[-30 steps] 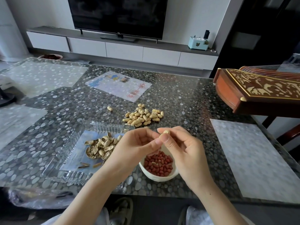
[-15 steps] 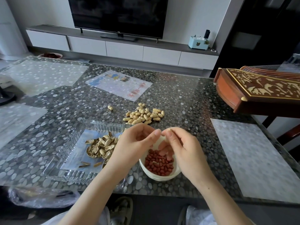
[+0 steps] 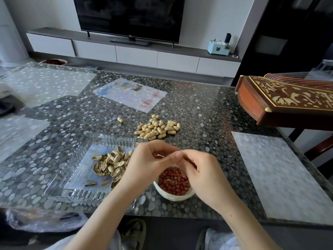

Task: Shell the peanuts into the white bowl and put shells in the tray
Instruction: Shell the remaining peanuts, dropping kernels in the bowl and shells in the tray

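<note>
A white bowl (image 3: 173, 196) with several red peanut kernels sits near the table's front edge. Above it my left hand (image 3: 146, 163) and my right hand (image 3: 201, 170) meet fingertip to fingertip, both pinching a peanut shell (image 3: 181, 151) that is mostly hidden by the fingers. Left of the bowl lies a clear glass tray (image 3: 72, 177) holding a heap of empty shells (image 3: 111, 164). A pile of unshelled peanuts (image 3: 157, 129) lies on the table beyond the hands, with one stray peanut (image 3: 120, 120) to its left.
A carved wooden zither (image 3: 288, 100) juts over the table's right side. Pale placemats (image 3: 281, 177) lie right and left, and a printed sheet (image 3: 129, 94) at the middle back. A crumpled plastic bag (image 3: 41, 219) hangs at the front left edge.
Both hands dipped toward the bowl half a second ago, then rose slightly and now pinch the shell together above it. A pale bit lies among the kernels.
</note>
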